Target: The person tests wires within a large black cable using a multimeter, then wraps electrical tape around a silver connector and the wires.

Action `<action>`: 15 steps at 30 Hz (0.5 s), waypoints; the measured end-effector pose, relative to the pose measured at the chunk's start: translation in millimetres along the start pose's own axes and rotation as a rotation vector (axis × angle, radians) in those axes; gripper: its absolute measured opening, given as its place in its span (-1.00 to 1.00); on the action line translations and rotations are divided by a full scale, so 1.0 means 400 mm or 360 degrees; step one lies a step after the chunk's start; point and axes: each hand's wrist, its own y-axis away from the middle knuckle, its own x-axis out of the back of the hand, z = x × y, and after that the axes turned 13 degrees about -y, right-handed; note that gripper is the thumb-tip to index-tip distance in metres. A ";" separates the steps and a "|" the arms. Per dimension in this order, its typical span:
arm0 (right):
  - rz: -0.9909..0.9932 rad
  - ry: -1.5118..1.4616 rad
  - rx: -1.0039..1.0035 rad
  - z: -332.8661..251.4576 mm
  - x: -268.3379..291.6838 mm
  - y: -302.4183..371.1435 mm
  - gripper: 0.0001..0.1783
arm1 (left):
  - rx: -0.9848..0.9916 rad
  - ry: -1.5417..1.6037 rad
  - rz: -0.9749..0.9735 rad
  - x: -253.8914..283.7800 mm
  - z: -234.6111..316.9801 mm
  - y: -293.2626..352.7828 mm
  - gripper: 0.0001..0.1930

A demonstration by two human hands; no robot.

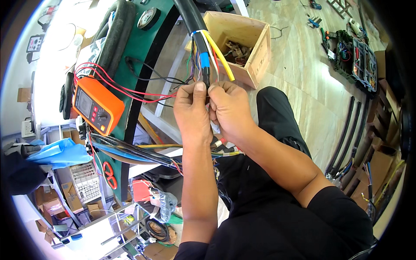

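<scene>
Nearest the camera, two bare forearms rise from the lower edge and meet at mid-frame. The left hand [193,110] and the right hand [229,108] are pressed together, thumbs and fingertips pinched on one thin wire [206,80] that hangs from the thick black cable [190,17] above.

Progress, as a judgement: the outer sheath is already stripped back and the inner wires are fanned out, so preparation looks done. Work on the single wires appears to be under way, with most of them loose and untouched.

Count at the cable end: one yellow wire [221,58], one white, one red, and one bearing a blue sleeve [204,60]; others behind them cannot be told apart.

To the left, on the green tabletop [149,45], lies one orange meter [96,106] with two red leads [130,91] running right toward the hands. A second cable bundle [130,151] passes under the forearms.

Farther right on the floor stands one wooden box [249,41]. Farthest right lies one open tool case [357,58], and three black cables [351,130] lie side by side.
</scene>
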 end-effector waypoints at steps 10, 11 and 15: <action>-0.0183 0.0999 0.0362 -0.069 -0.012 -0.010 -0.88 | -0.1442 -0.1506 0.0507 0.000 -0.011 0.011 -0.68; -0.0221 0.1096 0.0410 -0.071 -0.011 -0.012 -0.87 | -0.1447 -0.1520 0.0515 0.001 -0.005 0.006 -0.66; -0.0285 0.1186 0.0398 -0.085 -0.020 -0.015 -0.90 | -0.1417 -0.1479 0.0608 -0.012 -0.005 0.010 -0.65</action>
